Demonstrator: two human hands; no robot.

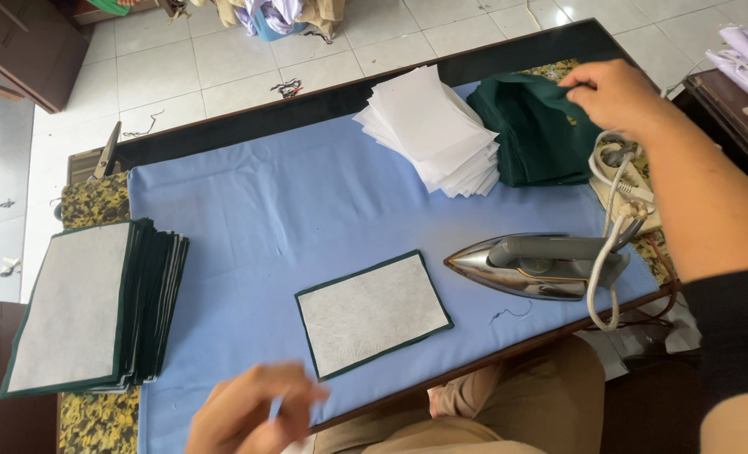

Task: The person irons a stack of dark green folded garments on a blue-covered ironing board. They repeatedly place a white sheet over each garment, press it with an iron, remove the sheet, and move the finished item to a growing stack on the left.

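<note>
A blue ironing cloth (307,193) covered most of the dark table (323,105). At its left edge sat a tall stack of finished green panels (97,307), white lining upward. A pile of dark green fabric pieces (529,134) lay at the far right, touching a fanned pile of white lining sheets (433,126). A steel iron (534,265) rested on its soleplate near the front right, its cord looping off the edge. One green-edged panel (372,313) lay flat between the iron and the stack. The right hand (613,97) pinched the top green fabric piece. The left hand (252,412), blurred, hovered half-curled over the cloth's near edge; whether it held anything could not be told
</note>
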